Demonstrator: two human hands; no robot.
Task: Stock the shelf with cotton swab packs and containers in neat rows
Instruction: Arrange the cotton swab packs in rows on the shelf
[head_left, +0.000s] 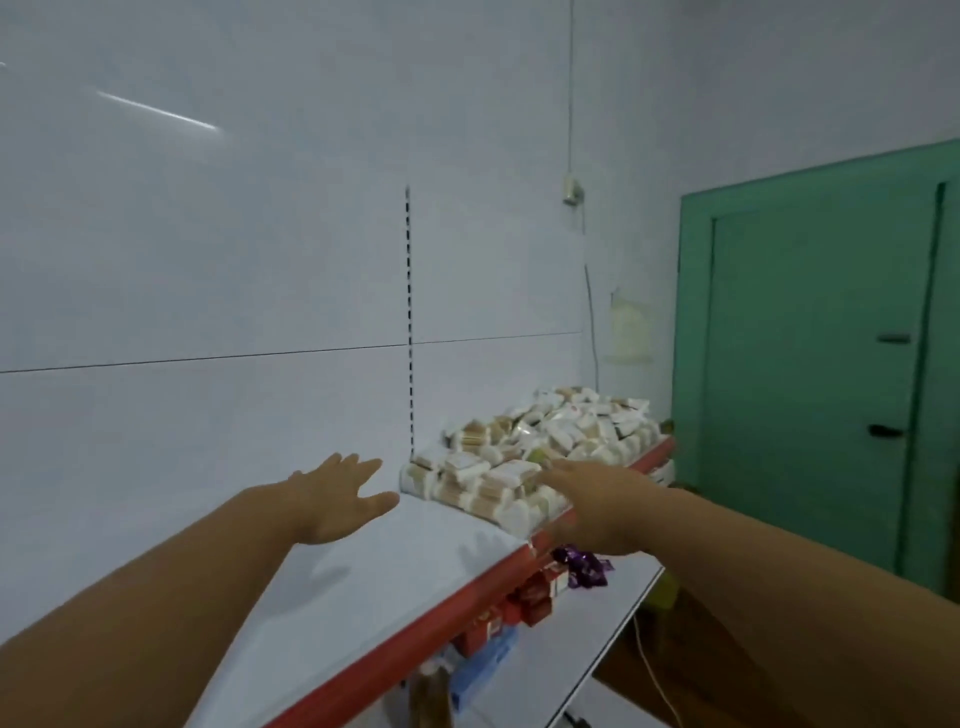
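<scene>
A white shelf (363, 587) with a red front edge runs from lower left toward the right. A heap of cotton swab packs (540, 452), white wrappers with tan sticks, covers its far right part. My left hand (337, 493) hovers over the bare shelf just left of the heap, fingers straight and spread, holding nothing. My right hand (592, 499) reaches in from the right at the heap's near edge, fingers extended toward the packs. It is blurred, and I cannot tell whether it touches them.
A white back panel with a slotted upright (409, 322) stands behind the shelf. Below the red edge a lower shelf holds red boxes (524, 603), a purple wrapper (582, 566) and blue items. A green door (821, 364) is at the right.
</scene>
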